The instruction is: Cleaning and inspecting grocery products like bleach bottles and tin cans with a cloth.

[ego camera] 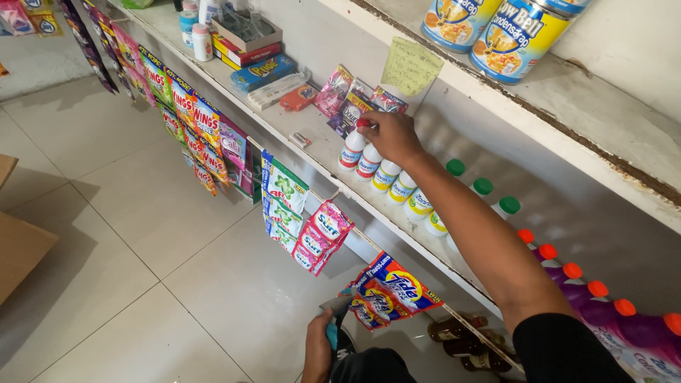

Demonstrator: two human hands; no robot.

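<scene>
Pinching the red cap, right-hand fingers [376,129] are closing on the end white bottle [352,150] of a row standing upright on the shelf [312,145]. Likely light, rigid and smooth plastic; gripping the body below the cap is looking safer. Sachets [339,93] are lying just beyond the fingertips. Left hand [319,347], well below, is clasping something teal.

Left hand [318,349] cut by bottom edge; purple bottles [624,326] cut off at right corner.
</scene>
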